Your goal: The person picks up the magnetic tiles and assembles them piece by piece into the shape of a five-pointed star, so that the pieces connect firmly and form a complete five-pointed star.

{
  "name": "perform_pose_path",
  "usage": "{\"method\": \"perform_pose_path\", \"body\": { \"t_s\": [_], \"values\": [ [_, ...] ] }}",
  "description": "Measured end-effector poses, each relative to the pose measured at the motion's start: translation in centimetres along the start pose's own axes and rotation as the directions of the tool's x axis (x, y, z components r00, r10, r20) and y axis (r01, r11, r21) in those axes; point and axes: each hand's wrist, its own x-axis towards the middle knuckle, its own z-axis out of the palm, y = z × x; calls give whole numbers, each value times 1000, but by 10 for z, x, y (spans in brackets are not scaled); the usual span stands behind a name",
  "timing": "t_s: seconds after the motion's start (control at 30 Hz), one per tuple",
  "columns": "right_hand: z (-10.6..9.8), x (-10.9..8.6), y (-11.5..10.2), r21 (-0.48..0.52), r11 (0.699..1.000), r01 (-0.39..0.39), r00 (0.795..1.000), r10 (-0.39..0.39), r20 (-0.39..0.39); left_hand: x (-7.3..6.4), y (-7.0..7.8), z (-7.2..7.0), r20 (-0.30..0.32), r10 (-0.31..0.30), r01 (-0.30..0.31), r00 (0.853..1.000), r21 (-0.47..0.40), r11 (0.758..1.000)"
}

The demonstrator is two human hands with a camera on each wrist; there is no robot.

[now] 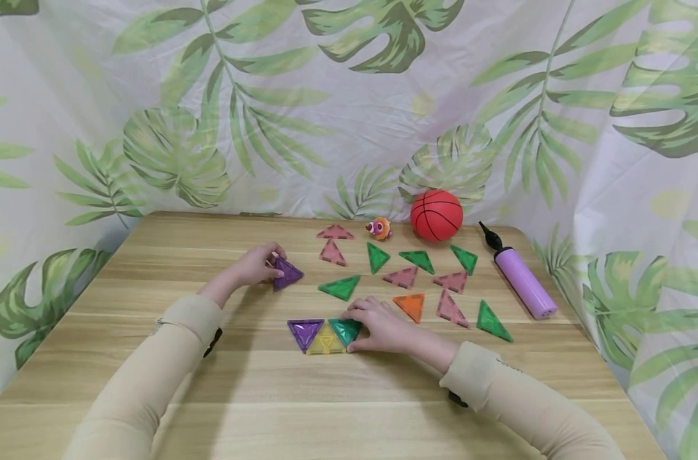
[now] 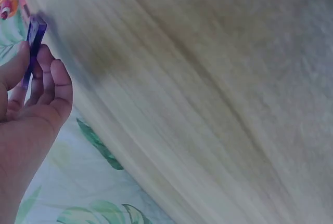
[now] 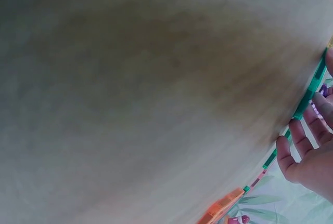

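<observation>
My left hand [image 1: 257,264] pinches a purple triangular magnetic tile [image 1: 287,273] between thumb and fingers; the left wrist view shows this tile [image 2: 34,44] edge-on and raised in the fingers. On the table lies a short row: a purple triangle tile [image 1: 306,332], a yellow triangle tile [image 1: 326,340] and a teal-green triangle tile [image 1: 344,329], side by side. My right hand [image 1: 383,326] grips the teal-green tile at the row's right end, thumb at its lower corner and a finger at its upper edge. Part of that tile is hidden by the fingers.
Loose tiles lie behind and right of the row: several green ones [image 1: 340,288], several pink ones [image 1: 402,277] and an orange one [image 1: 410,306]. At the back stand a small toy figure [image 1: 379,228] and a red ball [image 1: 437,215]. A purple hand pump [image 1: 523,281] lies at right.
</observation>
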Motion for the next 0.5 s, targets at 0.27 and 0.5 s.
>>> {"method": "perform_pose_path", "body": {
  "t_s": [0.27,0.5],
  "values": [
    [0,0,0,3,1000,4,1000,-4,4,-11,10,3,68,59,-55,996,-60,997],
    [-1,-1,0,-4,1000,12,1000,-12,3,-18,20,22,129,65,-49,989,-124,991]
  ]
}}
